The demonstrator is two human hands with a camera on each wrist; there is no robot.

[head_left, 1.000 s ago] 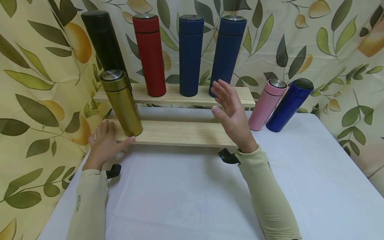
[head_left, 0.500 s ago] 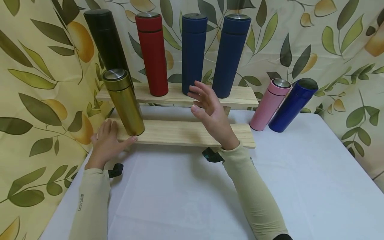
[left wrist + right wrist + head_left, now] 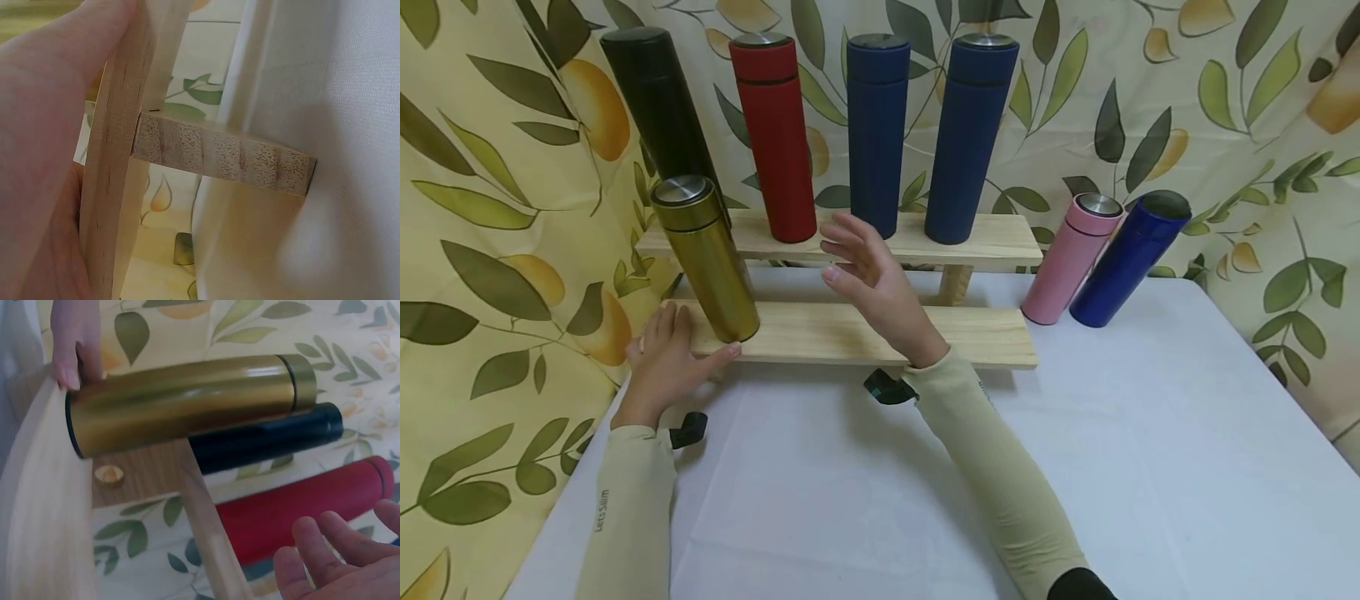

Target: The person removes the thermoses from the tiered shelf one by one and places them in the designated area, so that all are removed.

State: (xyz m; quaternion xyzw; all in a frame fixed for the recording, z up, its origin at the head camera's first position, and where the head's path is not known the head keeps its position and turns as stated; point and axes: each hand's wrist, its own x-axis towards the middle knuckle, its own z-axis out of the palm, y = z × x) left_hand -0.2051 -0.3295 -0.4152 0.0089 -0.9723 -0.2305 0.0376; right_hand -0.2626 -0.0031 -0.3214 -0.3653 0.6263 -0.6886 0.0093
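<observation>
My left hand rests on the left end of the lower wooden shelf, its thumb at the front edge beside the base of a gold thermos bottle. That bottle stands upright on the shelf. In the left wrist view, the palm and thumb lie against the board. My right hand hovers over the lower shelf with fingers loosely extended and holds nothing. Behind it, the upper shelf bears a black bottle, a red bottle and two dark blue bottles.
Right of the rack, a pink bottle and a shiny blue bottle stand close together on the white-covered table. A leaf-patterned cloth hangs behind and at the left. A wooden support shows between the shelves.
My right hand has moved left, from before the rightmost dark blue bottle to in front of the gap between the red and middle blue bottles. The left hand stays on the shelf end.
</observation>
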